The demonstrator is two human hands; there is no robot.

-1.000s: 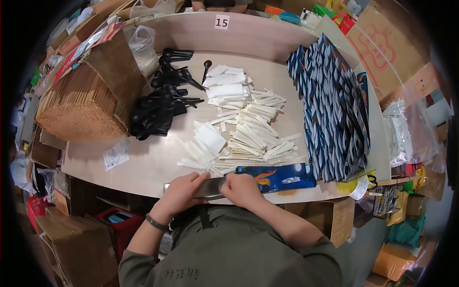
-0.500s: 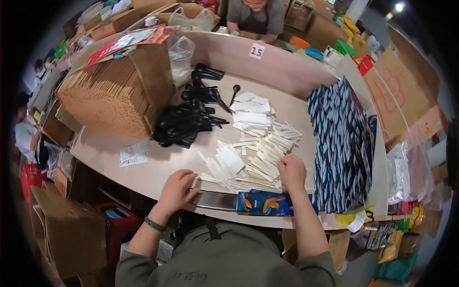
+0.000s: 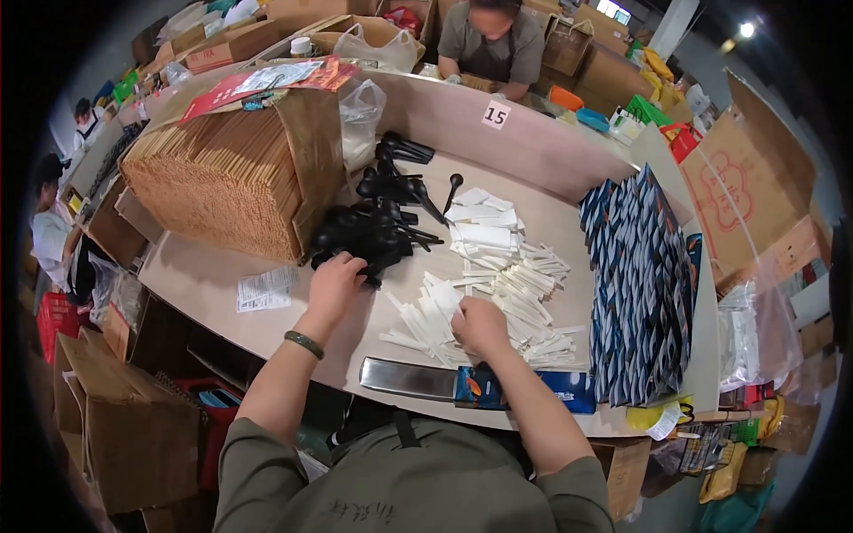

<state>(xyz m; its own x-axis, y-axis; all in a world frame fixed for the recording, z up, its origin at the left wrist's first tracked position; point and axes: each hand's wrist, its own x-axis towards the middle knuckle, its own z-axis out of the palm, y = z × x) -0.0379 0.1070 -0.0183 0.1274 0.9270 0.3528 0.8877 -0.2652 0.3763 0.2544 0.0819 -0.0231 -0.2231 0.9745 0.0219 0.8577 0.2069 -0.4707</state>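
Observation:
At the near edge of a heap of black plastic spoons (image 3: 360,233), my left hand (image 3: 332,286) has its fingers bent and pressed among the spoons, closed on one as far as shows. My right hand (image 3: 480,327) is curled into a closed grip at the near side of a pile of narrow white paper-like slips (image 3: 524,293); what it holds, if anything, is hidden. Below my right wrist, a blue packet with orange print (image 3: 480,388) lies on a shiny metal strip (image 3: 407,379) at the table's front edge, partly covered by my forearm.
A large carton (image 3: 315,151) packed with thin brown edges stands at left. Rows of dark blue packets (image 3: 638,284) stand along the right. A printed paper (image 3: 267,289) lies on the table. A low partition (image 3: 542,129) separates a person (image 3: 493,44) working beyond.
My left hand has moved forward from the table's front edge to the black spoons. My right hand has shifted left, from the right side of the white slips to their near middle.

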